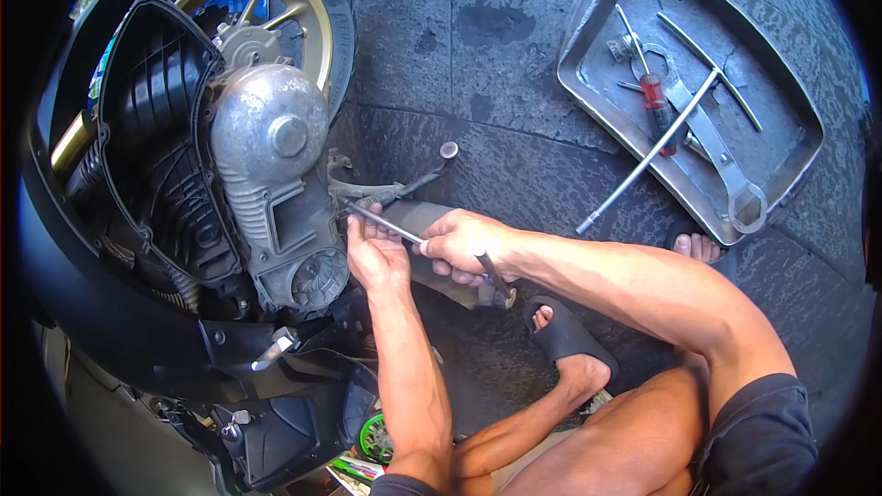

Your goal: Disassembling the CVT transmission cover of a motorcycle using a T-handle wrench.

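Observation:
My right hand (467, 246) is closed around a T-handle wrench (397, 228). Its dark crossbar sticks out below the palm, and its shaft slants up and left. At the shaft's far end my left hand (375, 253), palm turned up, has its fingers curled on the rod. That end meets the right edge of a scooter's grey metal engine cover (272, 188); the exact contact point is hidden by the fingers. Just beyond my hands a metal stand arm (404, 189) with a round end juts out from under the engine.
A metal tray (581, 83) at the upper right holds a red-and-black screwdriver (654, 101), a large flat wrench (703, 133) and another T-handle wrench (657, 149) lying across its rim. Behind the engine is the wheel (335, 28). An opened black airbox (152, 129) sits left; my sandalled foot (570, 340) is below.

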{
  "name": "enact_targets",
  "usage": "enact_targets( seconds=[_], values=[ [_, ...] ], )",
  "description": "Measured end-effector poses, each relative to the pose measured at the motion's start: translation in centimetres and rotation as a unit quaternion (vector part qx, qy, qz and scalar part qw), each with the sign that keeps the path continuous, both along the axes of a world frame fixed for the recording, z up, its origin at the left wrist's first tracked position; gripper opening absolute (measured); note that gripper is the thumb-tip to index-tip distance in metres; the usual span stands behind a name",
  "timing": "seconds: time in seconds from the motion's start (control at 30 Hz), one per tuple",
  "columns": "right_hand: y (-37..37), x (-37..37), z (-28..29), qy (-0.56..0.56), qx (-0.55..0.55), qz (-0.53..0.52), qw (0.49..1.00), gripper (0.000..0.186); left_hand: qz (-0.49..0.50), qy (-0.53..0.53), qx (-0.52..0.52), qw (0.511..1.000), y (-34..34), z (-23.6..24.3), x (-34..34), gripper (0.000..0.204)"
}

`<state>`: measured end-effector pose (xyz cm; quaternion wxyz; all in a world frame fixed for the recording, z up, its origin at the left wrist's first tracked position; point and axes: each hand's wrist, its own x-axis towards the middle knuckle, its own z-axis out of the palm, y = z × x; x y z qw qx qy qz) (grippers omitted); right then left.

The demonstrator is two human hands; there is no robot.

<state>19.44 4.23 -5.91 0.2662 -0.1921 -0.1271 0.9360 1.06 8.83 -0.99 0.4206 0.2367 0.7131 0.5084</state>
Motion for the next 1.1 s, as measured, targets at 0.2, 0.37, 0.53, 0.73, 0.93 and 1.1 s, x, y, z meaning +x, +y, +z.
enact_targets(
  seconds=[0.2, 0.37, 0.53, 0.73, 0.93, 1.1],
  values=[
    [2.0, -2.2, 1.0, 0.021, -0.036, -0.006, 0.999, 0.018, 0.039, 0.011, -0.024, 0.999, 2.1, 0.1, -2.7, 0.023],
    [2.0, -3.2, 1.1, 0.070, -0.069, -0.001, 0.995, 0.015, 0.034, 0.014, -0.008, 0.999, 2.4, -0.1, -3.4, 0.023],
    [0.0, -5.1, 1.5, 0.146, -0.164, -0.033, 0.975, 0.017, 0.019, 0.017, -0.017, 1.000, 2.3, 0.2, -5.1, 0.023],
    [0.7, -4.6, 1.4, -0.012, -0.043, -0.025, 0.999, 0.020, 0.003, -0.001, -0.039, 0.999, 0.6, 0.7, -3.2, 0.030],
    [1.7, -3.5, -0.3, 0.176, -0.170, 0.002, 0.970, 0.023, -0.122, -0.126, -0.086, 0.981, -9.0, -0.8, 1.0, 0.032],
    [1.9, -4.4, 3.1, -0.076, 0.004, -0.004, 0.997, 0.028, -0.176, -0.135, -0.091, 0.971, -14.6, -1.4, -1.9, 0.039]
  ],
)
